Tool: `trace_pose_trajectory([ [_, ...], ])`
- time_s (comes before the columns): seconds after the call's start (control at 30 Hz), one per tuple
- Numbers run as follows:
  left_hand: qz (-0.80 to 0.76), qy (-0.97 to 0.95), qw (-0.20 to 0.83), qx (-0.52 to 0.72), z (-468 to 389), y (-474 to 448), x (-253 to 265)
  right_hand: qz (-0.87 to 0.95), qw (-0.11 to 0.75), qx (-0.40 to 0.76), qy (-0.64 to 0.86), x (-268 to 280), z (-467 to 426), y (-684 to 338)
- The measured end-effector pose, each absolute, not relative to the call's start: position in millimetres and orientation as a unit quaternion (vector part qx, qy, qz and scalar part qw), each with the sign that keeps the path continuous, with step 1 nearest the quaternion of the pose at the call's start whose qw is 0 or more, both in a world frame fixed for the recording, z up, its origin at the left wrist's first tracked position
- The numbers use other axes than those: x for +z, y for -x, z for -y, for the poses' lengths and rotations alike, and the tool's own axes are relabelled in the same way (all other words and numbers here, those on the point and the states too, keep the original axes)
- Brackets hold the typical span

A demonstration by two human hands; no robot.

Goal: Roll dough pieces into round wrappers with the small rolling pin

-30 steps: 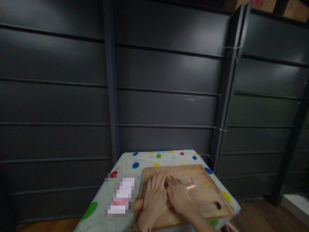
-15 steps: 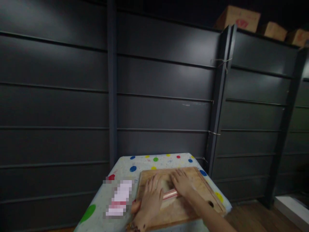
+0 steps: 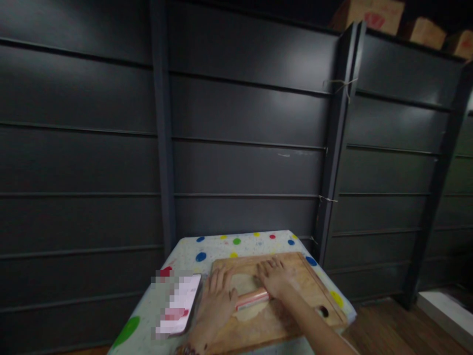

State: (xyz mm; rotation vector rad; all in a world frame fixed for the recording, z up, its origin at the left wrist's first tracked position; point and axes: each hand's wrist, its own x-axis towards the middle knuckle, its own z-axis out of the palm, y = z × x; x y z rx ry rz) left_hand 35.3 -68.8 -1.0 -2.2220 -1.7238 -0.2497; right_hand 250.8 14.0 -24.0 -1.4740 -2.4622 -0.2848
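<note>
A short rolling pin (image 3: 253, 299) with red and pale stripes lies across a thin, pale sheet of dough (image 3: 242, 282) on a wooden cutting board (image 3: 269, 333). My left hand (image 3: 218, 298) rests over the pin's left end, fingers stretched forward and spread. Over the right end lies my right hand (image 3: 274, 278), its fingers apart and slightly bent. Only the middle of the pin shows; both ends are hidden beneath the hands. Part of the dough reaches toward me on the near side of the pin.
A phone (image 3: 190, 301) with a lit, partly blurred screen lies left of the board on a dotted tablecloth (image 3: 218, 246). Dark metal panels (image 3: 247, 172) rise behind the table. Cardboard boxes (image 3: 373, 17) sit high at the right. A white block (image 3: 443, 313) is on the floor.
My hands and the rolling pin have shifted slightly left, and more of the dough shows around the pin. The whole view has tilted a little.
</note>
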Motion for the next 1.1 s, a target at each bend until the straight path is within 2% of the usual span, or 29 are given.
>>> trace_pose_trajectory([
  [0.27,0.589,0.763,0.172,-0.204,70,-28,-37,0.812,0.187,-0.041,0.551,-35,11,-261],
  [0.57,0.618,0.754,0.152,-0.160,43,-28,-11,0.817,0.169,-0.015,0.551,-19,-21,-243],
  [0.73,0.589,0.757,0.197,-0.203,63,-29,-43,0.825,0.198,-0.023,0.530,-28,9,-256],
  [0.87,0.585,0.746,0.194,-0.253,80,-31,-65,0.824,0.234,-0.026,0.515,-31,31,-265],
  [1.1,0.618,0.734,0.160,-0.230,49,-28,-33,0.823,0.210,-0.005,0.528,-24,-7,-247],
])
